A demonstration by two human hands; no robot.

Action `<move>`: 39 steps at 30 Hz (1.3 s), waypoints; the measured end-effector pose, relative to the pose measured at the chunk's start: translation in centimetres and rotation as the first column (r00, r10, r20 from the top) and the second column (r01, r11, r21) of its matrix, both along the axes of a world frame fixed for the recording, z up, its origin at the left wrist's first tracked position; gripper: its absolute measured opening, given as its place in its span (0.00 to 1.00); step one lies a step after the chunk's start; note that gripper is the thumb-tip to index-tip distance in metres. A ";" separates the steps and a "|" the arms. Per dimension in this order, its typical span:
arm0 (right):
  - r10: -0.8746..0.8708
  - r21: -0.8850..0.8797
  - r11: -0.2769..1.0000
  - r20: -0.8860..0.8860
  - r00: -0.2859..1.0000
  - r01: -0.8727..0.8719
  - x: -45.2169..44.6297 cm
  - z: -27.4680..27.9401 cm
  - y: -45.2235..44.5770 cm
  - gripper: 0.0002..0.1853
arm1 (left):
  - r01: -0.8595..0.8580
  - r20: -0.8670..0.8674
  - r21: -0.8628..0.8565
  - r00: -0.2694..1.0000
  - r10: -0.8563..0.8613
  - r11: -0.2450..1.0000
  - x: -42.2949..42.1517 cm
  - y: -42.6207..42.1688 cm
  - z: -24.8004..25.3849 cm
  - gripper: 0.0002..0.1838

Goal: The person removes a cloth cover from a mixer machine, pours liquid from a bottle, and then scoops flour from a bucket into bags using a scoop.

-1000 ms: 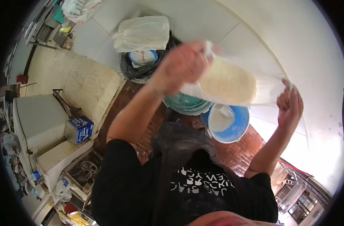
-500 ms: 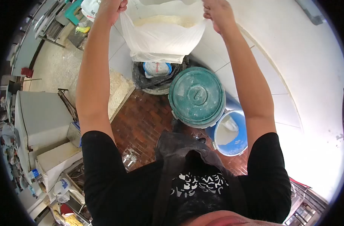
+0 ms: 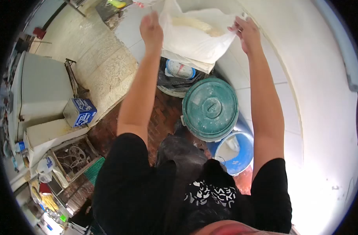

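A white plastic bag (image 3: 198, 47) with pale, flour-like powder (image 3: 196, 25) inside is spread open at its top, above a dial scale (image 3: 180, 69) with a blue rim. My left hand (image 3: 150, 33), a little blurred, is closed at the bag's left edge. On the other side my right hand (image 3: 247, 33) pinches the right rim between thumb and fingers. The bag's base hides the top of the scale. Black plastic (image 3: 167, 80) surrounds the scale.
A green lidded bin (image 3: 211, 109) stands closest to me, beside a blue bucket (image 3: 241, 156) holding whitish contents and a white scoop-like object. The white wall (image 3: 304, 58) rises at right. At left are a blue-and-white tin (image 3: 81, 112) and a worn ledge (image 3: 104, 74).
My view has swung left, so the bag, scale and bin appear further right and lower. My left hand has come nearer to the right one, and the bag's mouth is narrower and tilted.
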State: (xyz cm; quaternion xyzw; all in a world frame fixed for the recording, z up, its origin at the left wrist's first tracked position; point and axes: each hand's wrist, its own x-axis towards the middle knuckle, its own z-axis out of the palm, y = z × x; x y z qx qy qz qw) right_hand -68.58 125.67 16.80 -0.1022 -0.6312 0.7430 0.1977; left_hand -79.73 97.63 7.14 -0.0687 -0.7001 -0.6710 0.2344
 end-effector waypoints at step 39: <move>0.025 0.233 0.969 0.229 0.973 -0.080 4.6 -0.9 1.0 0.20 | -0.288 0.813 0.247 0.581 -0.036 0.925 6.5 -0.4 -21.3 0.28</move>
